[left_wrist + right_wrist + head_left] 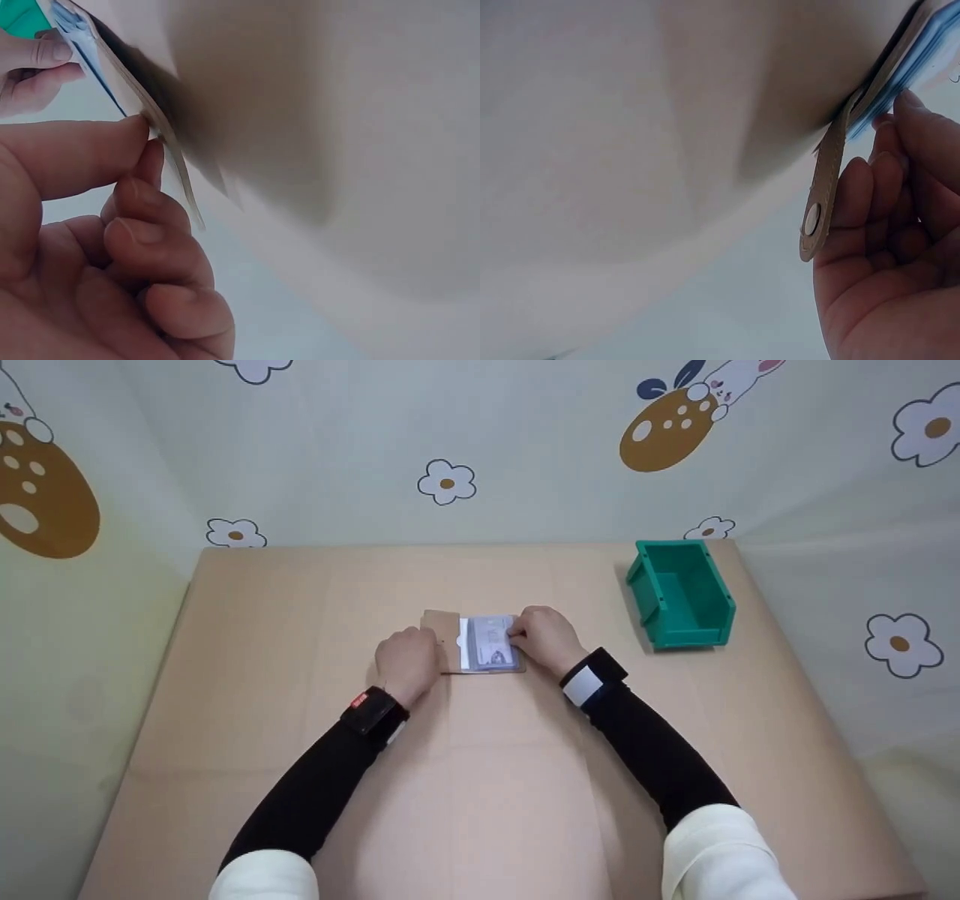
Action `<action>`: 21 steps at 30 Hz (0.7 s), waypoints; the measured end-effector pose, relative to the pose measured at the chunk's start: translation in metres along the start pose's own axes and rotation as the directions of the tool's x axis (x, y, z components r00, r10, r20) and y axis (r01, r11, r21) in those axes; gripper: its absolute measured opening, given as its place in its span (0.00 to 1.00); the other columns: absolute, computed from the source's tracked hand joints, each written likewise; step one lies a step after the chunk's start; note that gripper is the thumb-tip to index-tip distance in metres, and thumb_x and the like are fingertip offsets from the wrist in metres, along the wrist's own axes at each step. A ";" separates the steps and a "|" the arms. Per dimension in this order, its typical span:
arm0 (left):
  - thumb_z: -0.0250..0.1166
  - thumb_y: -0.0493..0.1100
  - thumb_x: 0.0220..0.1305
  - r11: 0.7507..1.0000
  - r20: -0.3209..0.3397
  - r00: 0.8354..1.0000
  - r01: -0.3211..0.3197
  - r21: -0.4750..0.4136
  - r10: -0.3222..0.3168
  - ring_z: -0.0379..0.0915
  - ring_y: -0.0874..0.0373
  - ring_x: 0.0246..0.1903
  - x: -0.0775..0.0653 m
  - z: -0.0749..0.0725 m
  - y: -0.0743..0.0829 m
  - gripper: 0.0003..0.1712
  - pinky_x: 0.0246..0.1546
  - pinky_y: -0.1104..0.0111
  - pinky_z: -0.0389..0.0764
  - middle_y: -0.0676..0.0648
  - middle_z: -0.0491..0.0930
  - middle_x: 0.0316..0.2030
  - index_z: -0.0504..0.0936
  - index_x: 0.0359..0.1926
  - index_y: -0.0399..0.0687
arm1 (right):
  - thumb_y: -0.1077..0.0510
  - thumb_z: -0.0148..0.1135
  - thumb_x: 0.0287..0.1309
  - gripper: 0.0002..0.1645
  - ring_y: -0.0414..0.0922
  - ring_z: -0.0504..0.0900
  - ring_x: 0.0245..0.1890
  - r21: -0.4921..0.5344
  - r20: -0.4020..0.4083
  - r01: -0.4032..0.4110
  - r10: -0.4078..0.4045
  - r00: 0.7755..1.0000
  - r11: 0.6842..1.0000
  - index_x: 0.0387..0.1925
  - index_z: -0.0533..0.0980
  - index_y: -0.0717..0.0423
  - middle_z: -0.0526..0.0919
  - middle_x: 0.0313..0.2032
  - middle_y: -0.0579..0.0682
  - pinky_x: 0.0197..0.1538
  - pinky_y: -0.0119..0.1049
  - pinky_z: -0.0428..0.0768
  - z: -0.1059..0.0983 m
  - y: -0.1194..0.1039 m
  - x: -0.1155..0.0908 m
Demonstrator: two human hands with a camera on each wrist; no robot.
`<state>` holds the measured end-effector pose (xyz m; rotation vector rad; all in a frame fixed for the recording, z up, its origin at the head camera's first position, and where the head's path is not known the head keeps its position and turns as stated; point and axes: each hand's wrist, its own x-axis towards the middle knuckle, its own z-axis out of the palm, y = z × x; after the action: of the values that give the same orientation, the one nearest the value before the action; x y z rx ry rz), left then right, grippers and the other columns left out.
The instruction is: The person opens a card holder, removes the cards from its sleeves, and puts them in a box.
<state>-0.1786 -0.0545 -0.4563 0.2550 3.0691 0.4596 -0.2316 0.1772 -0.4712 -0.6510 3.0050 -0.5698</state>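
tan card holder (448,627), green bin (691,631), black sleeves (654,750), pale wall (337,457) with brown-centred white flowers (462,475)

My left fingers (169,247) and right fingers (853,191) block both sides of the card holder (449,652), but the bench (480,810) leaves a lane towards its near edge, between my black sleeves (307,787). Outward of my left fingers there's wide room. Beyond my right fingers the green bin (690,636) obstructs — a gap separates them. Past the holder, bench runs free to the patterned backdrop (330,457). The strap (825,187) juts out beside my right fingers.
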 end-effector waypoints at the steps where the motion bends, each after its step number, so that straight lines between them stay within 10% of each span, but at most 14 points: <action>1: 0.58 0.34 0.62 1.000 0.000 1.000 -0.002 0.004 0.002 0.78 0.44 0.28 0.002 0.000 0.002 0.08 0.27 0.51 0.79 0.41 0.77 0.25 0.78 0.26 0.40 | 0.61 0.72 0.54 0.09 0.51 0.82 0.37 0.004 -0.001 0.000 0.000 1.000 1.000 0.39 0.87 0.58 0.84 0.33 0.53 0.46 0.44 0.77 0.000 0.000 0.000; 21: 0.55 0.35 0.65 0.996 0.066 0.997 0.051 -0.069 -0.046 0.79 0.47 0.31 0.025 0.013 0.042 0.09 0.30 0.55 0.80 0.42 0.80 0.29 0.80 0.28 0.40 | 0.62 0.72 0.54 0.06 0.51 0.82 0.36 0.034 -0.026 0.011 -0.010 1.000 0.999 0.36 0.88 0.57 0.84 0.31 0.53 0.45 0.44 0.77 0.001 0.001 -0.002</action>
<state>-0.1959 -0.0069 -0.4561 0.1886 2.9825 0.5454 -0.2304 0.1783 -0.4722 -0.6628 3.0101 -0.6324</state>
